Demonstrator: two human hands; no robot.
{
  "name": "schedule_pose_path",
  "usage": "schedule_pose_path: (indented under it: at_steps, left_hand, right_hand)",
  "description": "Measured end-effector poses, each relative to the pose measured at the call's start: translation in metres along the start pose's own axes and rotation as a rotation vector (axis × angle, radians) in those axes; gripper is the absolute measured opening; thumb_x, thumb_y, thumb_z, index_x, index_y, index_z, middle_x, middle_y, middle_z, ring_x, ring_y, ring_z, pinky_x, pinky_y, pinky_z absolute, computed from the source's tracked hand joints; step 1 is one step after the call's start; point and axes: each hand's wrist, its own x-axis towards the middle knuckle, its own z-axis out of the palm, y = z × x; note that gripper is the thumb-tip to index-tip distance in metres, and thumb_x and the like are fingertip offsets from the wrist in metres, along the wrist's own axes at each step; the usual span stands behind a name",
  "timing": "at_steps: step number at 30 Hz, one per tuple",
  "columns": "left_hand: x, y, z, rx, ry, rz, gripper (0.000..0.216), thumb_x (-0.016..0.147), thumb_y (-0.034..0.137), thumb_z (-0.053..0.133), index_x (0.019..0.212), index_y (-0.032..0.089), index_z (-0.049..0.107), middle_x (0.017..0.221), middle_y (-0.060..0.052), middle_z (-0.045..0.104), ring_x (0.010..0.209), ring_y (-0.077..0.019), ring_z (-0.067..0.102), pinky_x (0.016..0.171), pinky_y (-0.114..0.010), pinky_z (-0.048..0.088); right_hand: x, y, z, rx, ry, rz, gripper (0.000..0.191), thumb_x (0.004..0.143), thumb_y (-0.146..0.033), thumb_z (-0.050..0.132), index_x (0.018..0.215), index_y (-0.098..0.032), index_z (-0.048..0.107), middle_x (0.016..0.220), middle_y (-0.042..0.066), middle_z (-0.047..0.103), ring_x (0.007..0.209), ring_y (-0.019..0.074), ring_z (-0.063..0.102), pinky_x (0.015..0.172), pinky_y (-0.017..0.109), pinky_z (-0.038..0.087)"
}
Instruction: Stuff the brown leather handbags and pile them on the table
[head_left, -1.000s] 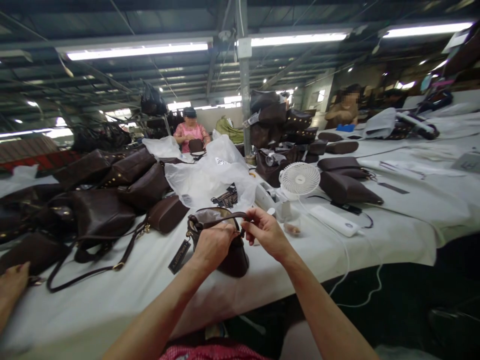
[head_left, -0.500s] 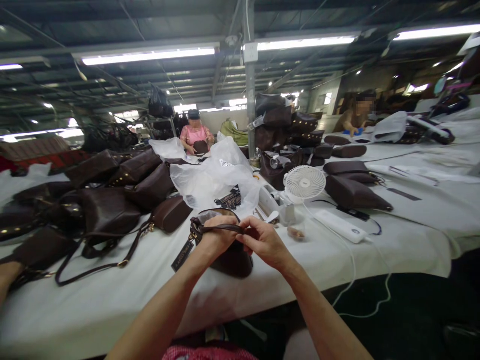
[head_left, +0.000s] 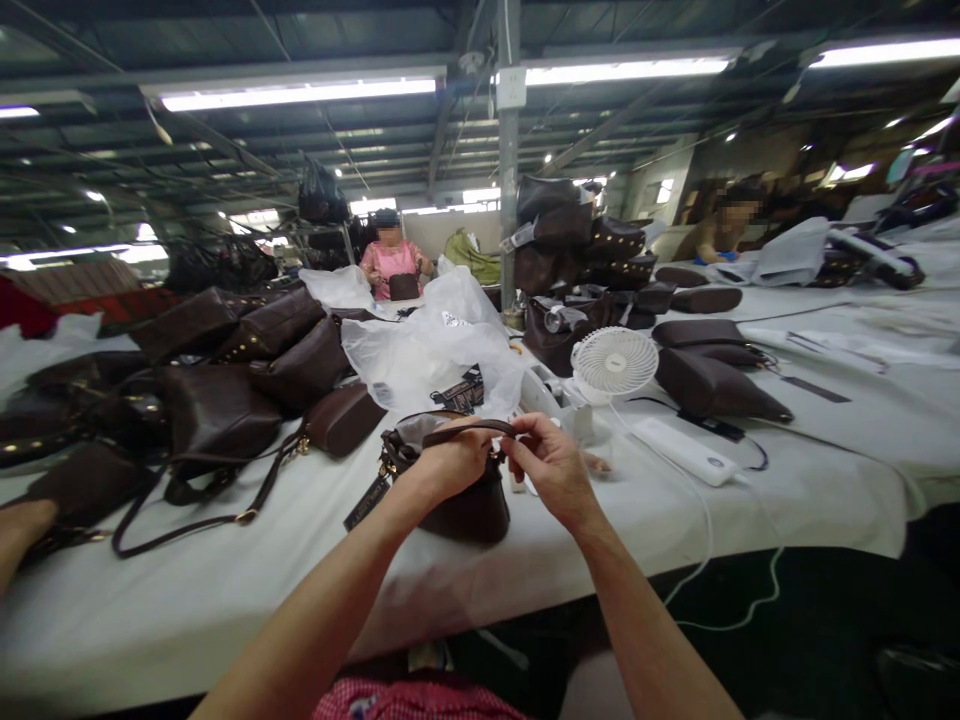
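A small dark brown bucket bag [head_left: 465, 508] stands upright on the white table [head_left: 225, 590] in front of me, with a dark hang tag [head_left: 365, 503] at its left. My left hand [head_left: 444, 462] is closed over the bag's rim and its thin brown handle [head_left: 466, 429]. My right hand [head_left: 552, 470] pinches the right end of that handle where it meets the bag.
A heap of brown bags [head_left: 217, 380] with long straps lies at the left. Clear plastic bags [head_left: 431, 345], a white desk fan [head_left: 613, 364] and a white power strip [head_left: 684, 450] sit behind. Another person's hand [head_left: 19, 530] rests at the left edge; two people work farther back.
The view shifted slightly. My left hand rose onto the bag's rim and handle; my right hand moved a little right along the handle's end.
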Motion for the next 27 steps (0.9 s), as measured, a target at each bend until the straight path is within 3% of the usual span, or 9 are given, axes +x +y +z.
schedule_pose_path:
  at_steps: [3,8,11,14,17,21,24,27]
  left_hand:
    - [-0.006,0.004,-0.001,-0.115,-0.041,0.099,0.025,0.086,0.018,0.047,0.099,0.022,0.068,0.100,-0.004,0.068,0.091,-0.0184,0.061,0.085,-0.028,0.047]
    - [-0.007,-0.001,0.005,-0.230,0.025,0.001,0.017,0.083,0.021,0.055,0.078,0.018,0.070,0.081,-0.002,0.068,0.079,-0.0169,0.062,0.078,-0.026,0.047]
    - [-0.004,-0.007,0.004,-0.235,0.016,0.077,0.016,0.083,0.021,0.056,0.081,0.018,0.071,0.082,-0.002,0.067,0.082,-0.0167,0.062,0.079,-0.026,0.047]
    - [-0.004,-0.007,0.001,-0.212,-0.018,0.045,0.017,0.082,0.022,0.056,0.091,0.018,0.070,0.091,-0.004,0.068,0.088,-0.0185,0.062,0.081,-0.027,0.048]
    - [-0.007,-0.003,-0.001,-0.191,-0.057,-0.027,0.023,0.083,0.020,0.052,0.099,0.017,0.069,0.100,-0.006,0.068,0.091,-0.0198,0.063,0.082,-0.029,0.049]
    - [-0.009,0.001,0.000,-0.150,-0.052,-0.036,0.028,0.083,0.014,0.048,0.104,0.016,0.067,0.107,-0.008,0.068,0.100,-0.0206,0.062,0.093,-0.031,0.047]
    - [-0.009,0.000,0.001,-0.092,-0.046,-0.031,0.027,0.082,0.012,0.049,0.103,0.014,0.066,0.109,-0.010,0.068,0.106,-0.0223,0.061,0.098,-0.032,0.046]
    - [-0.007,-0.001,0.002,-0.064,-0.038,-0.035,0.031,0.082,0.011,0.048,0.108,0.015,0.065,0.114,-0.010,0.067,0.113,-0.0222,0.059,0.100,-0.032,0.045]
  right_hand:
    - [0.004,-0.001,0.002,0.089,-0.008,0.040,0.031,0.074,-0.045,0.072,0.084,-0.022,0.054,0.056,-0.007,0.054,0.045,0.0097,0.049,0.040,0.022,0.040]
    - [0.009,-0.003,0.008,0.057,-0.102,0.037,0.027,0.076,-0.041,0.070,0.086,-0.020,0.056,0.058,-0.005,0.056,0.048,0.0097,0.050,0.045,0.023,0.042]
    - [0.006,0.003,0.005,0.024,-0.010,0.010,0.027,0.080,-0.043,0.066,0.089,-0.020,0.056,0.058,-0.005,0.055,0.049,0.0099,0.049,0.046,0.022,0.041]
    - [-0.003,0.016,-0.002,-0.040,0.100,0.027,0.040,0.076,-0.044,0.068,0.105,-0.021,0.055,0.082,0.001,0.063,0.057,0.0108,0.054,0.046,0.022,0.042]
    - [-0.013,0.031,-0.003,-0.176,0.027,0.053,0.051,0.069,-0.039,0.074,0.114,-0.021,0.056,0.108,0.007,0.062,0.068,0.0137,0.060,0.049,0.024,0.045]
    - [-0.017,0.042,0.007,-0.293,0.089,-0.011,0.028,0.079,-0.035,0.063,0.103,-0.020,0.062,0.097,0.007,0.066,0.077,0.0183,0.061,0.059,0.028,0.049]
    - [-0.015,0.044,0.013,-0.301,0.137,-0.033,0.025,0.079,-0.033,0.061,0.100,-0.020,0.060,0.099,0.008,0.066,0.090,0.0223,0.062,0.066,0.031,0.051]
    - [-0.013,0.045,0.017,-0.261,0.156,-0.035,0.022,0.078,-0.030,0.060,0.098,-0.020,0.058,0.093,0.006,0.066,0.085,0.0209,0.063,0.073,0.034,0.052]
